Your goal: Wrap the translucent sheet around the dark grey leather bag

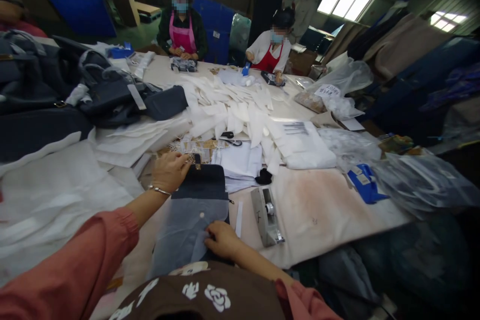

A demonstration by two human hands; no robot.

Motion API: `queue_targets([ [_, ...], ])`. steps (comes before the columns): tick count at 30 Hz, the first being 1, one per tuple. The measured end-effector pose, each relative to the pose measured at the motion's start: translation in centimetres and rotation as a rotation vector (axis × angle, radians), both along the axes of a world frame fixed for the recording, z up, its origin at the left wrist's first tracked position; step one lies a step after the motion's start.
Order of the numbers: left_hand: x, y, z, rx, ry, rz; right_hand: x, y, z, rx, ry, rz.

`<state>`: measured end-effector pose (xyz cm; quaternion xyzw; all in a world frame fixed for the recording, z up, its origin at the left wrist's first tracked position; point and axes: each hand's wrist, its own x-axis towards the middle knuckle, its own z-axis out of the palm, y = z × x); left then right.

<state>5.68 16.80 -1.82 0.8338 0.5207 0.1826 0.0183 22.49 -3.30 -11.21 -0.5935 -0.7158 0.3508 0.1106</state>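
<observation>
Our left hand (170, 171), fingers curled together, grips the far top edge of a dark bag (198, 210) beside its small metal clasp (197, 160); our right hand (222, 240) lies flat with fingers together, pressing the near end of the grey translucent sleeve (187, 230) that covers the bag's lower half. The bag lies flat on the white table (322, 210), directly in front of us, its long axis running away from us toward the far side, clasp end farthest. Just right of the bag stand a grey tape dispenser (267, 216), lengthwise like the bag, and a stack of folded white paper (240, 162). Beyond the clasp lie scissors (229, 138) and a spread of white paper pieces (232, 102). To the left, white cloth sheets (56, 190) and more dark bags (112, 95) crowd the table. A blue tool (363, 180) lies well to the right. Two people (182, 25) work at the far end.
</observation>
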Motion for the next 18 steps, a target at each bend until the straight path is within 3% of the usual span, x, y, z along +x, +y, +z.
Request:
queue_targets([
  [2, -0.3, -0.3, 0.3, 0.086, 0.006, -0.010, 0.3, 0.0, 0.4, 0.011, 0.048, 0.001],
  [3, -0.4, -1.0, 0.2, 0.049, 0.011, -0.078, 0.5, -0.1, 0.6, 0.016, 0.076, -0.004],
  [5, -0.4, -2.7, -0.7, -0.165, 0.060, -0.291, 0.8, -0.2, 1.0, 0.016, 0.130, -0.015],
  [7, -0.4, -4.5, -1.8, -0.413, 0.156, -0.421, 1.0, -0.3, 1.1, 0.007, 0.176, -0.023],
  [10, -0.9, -5.8, -2.7, -0.596, 0.291, -0.364, 1.0, -0.4, 0.8, -0.007, 0.249, -0.069],
  [14, -2.2, -5.0, -2.8, -0.846, 0.313, -0.352, 1.1, -0.2, 0.1, -0.016, 0.323, -0.282],
  [16, -2.6, -4.0, -2.9, -0.867, 0.252, -0.368, 1.2, 0.0, -0.1, 0.001, 0.313, -0.386],
  [18, -2.6, -2.9, -3.2, -0.753, 0.220, -0.350, 1.4, 0.3, 0.0, 0.025, 0.289, -0.436],
])
